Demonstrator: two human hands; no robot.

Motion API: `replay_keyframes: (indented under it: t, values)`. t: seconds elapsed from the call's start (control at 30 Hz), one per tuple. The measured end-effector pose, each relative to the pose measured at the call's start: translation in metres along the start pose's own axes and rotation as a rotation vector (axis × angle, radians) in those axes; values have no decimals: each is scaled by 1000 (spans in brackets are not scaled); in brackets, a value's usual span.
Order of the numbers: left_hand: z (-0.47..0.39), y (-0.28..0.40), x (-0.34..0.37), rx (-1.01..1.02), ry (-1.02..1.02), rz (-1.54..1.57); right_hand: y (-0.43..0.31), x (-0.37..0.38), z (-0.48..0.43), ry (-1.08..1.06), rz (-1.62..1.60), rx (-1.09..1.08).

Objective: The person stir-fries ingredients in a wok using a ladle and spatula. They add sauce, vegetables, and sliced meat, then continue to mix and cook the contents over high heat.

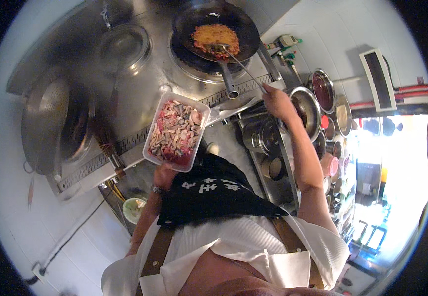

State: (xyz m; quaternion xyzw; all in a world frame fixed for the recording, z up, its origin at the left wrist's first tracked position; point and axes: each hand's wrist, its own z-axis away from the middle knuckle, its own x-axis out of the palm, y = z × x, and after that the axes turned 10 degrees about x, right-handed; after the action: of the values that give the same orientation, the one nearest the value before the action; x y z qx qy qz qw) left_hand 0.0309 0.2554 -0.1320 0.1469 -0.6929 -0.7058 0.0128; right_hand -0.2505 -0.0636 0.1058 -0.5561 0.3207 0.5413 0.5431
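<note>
My left hand (166, 175) grips the near end of a clear plastic tub (151, 142), held tilted over the stove's front edge. Sliced pinkish-grey meat or offal (178, 125) fills much of it, with red liquid at the near end. In my right hand (277, 100) is the handle of a long metal wok spatula (244, 67). Its blade rests in a reddish-orange sauce (215, 37) bubbling in a black wok (249, 31). The wok sits on the right burner, its hollow handle (228, 83) pointing toward me.
A lidded or covered pot (123, 46) stands on the left burner. Farther left are a perforated strainer (53, 100), a large pan (32, 129) and a bamboo brush (105, 142). Steel bowls (315, 125) of ingredients line the right side. A green bin (134, 210) stands below left.
</note>
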Motion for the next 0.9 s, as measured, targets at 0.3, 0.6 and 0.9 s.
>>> replay_keyframes:
  t: [0.3, 0.6, 0.9]
  values:
    - [3, 43, -28, 160, -351, -960, 68, 53, 9, 93, -386, 257]
    - [-10, 68, 7, -160, -325, -763, 101, 83, 29, 11, -310, 305]
    - [17, 183, 70, -604, -149, 954, 110, -25, 254, -441, -2087, 149]
